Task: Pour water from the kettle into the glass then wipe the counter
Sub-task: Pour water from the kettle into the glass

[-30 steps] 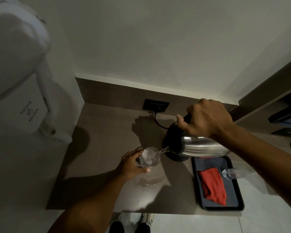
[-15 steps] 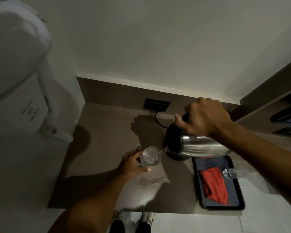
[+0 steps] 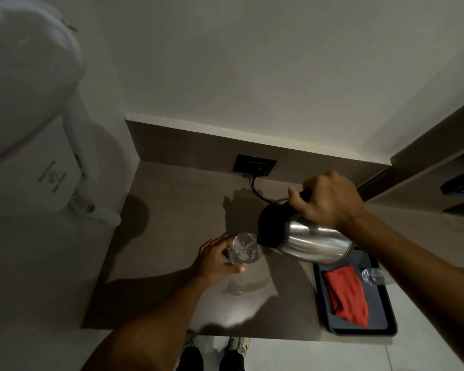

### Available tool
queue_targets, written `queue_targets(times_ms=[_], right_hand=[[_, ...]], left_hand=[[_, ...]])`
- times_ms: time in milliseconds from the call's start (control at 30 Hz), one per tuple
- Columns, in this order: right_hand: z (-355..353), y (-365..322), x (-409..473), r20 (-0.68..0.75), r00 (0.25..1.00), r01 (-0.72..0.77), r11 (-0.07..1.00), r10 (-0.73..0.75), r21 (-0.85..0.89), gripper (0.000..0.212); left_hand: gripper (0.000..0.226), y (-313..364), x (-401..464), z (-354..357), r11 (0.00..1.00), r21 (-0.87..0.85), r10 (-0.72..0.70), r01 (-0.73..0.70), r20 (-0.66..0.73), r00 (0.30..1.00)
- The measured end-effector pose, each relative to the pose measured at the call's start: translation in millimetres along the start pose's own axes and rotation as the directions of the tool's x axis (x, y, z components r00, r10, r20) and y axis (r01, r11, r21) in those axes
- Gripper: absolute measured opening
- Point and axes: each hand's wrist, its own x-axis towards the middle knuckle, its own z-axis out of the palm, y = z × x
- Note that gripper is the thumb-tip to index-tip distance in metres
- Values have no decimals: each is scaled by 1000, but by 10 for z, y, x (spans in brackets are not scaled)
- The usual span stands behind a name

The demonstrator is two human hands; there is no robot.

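Head view | pouring: our right hand [image 3: 330,202] grips tilted kettle [image 3: 303,236], left hand [image 3: 214,259] clasps glass [image 3: 244,251] | next: level kettle, fetch red cloth [image 3: 346,295] for puddle [image 3: 245,286]

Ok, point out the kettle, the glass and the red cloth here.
kettle [image 3: 314,243]: head view, on its steel body.
glass [image 3: 245,250]: head view, on its open rim and the water inside.
red cloth [image 3: 346,294]: head view, middle of the folded fabric.

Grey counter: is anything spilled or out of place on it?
Yes. A small puddle of clear water lies on the grey counter, just in front of the clear drinking glass that the left hand holds.
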Motion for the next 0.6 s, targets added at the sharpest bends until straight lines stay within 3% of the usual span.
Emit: queue_targets(times_ms=[233,400,600], right_hand=[[350,223,-271,-55,987,-129,943,153,308,48],[600,513,-412,-73,928,-259,771,366,581,41],[904,806,-546,-26,800,-381,541,599,750,40]], left_hand=[[90,18,-28,-24,998,-28,61,-62,-42,997],[94,17,-20,-27,999,-30,44,-45,-28,999],[93,31,-19,-8,999,-25,32,-33,-69,997]])
